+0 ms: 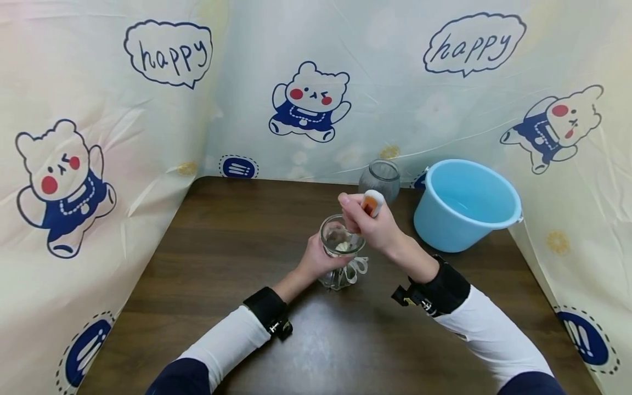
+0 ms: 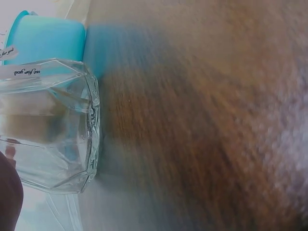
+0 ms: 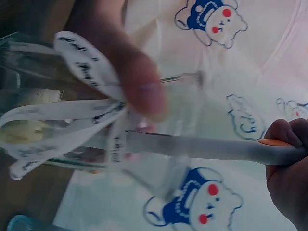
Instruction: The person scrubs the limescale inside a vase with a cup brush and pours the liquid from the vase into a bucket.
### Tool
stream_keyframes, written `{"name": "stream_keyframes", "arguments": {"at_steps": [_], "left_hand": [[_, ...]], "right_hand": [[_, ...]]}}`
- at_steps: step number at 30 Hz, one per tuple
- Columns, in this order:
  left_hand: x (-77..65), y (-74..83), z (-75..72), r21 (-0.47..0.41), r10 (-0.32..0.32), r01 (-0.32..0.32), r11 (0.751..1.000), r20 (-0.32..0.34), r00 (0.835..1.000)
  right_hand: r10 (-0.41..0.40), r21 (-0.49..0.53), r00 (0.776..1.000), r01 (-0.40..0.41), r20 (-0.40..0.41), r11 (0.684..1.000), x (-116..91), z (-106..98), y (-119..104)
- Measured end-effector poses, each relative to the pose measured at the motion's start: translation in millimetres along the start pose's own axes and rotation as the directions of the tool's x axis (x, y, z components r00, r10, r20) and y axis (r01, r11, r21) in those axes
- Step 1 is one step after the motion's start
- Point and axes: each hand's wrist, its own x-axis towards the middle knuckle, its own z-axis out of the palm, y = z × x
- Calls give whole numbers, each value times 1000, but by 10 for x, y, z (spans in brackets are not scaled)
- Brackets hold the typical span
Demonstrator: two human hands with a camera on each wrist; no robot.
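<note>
My left hand grips a clear glass vase round its neck, just above the table. A white printed ribbon is tied in a bow there. From above the mouth, my right hand holds a long-handled brush by its white and orange grip. In the right wrist view the pale handle runs through the vase's mouth, and a cream-coloured head shows inside behind the ribbon. The left wrist view shows the vase's faceted base and part of a left finger.
Behind the right hand stands a second, ribbed glass jar at the table's back edge. A light blue bucket is at the back right. Patterned cloth hangs around the brown wooden table.
</note>
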Motion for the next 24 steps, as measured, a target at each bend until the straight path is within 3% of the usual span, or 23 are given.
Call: {"name": "stream_keyframes", "arguments": {"at_steps": [4,7,10,14,17,24], "left_hand": [[5,-5,9,-2,-4,4,1000,-17,1000],[7,6,17,2,-22,22,1000,-27,999],[-1,51,24,3,-30,30,1000,-21,999],[-1,256,-1,-23,-23,23,999,-1,1000],[-3,381,-20,-27,-14,14,1000,-1,1000],[-11,110,24,5,-6,6,1000,-32,999]], "right_hand": [[-155,97,988,154,7,983,41,56,-203],[-237,120,971,236,1,964,50,71,-221],[-240,87,971,241,-18,967,5,69,-91],[-199,46,979,201,-41,979,-65,59,99],[-228,31,973,229,-29,973,-61,63,78],[-359,110,931,364,-61,925,52,103,-202]]}}
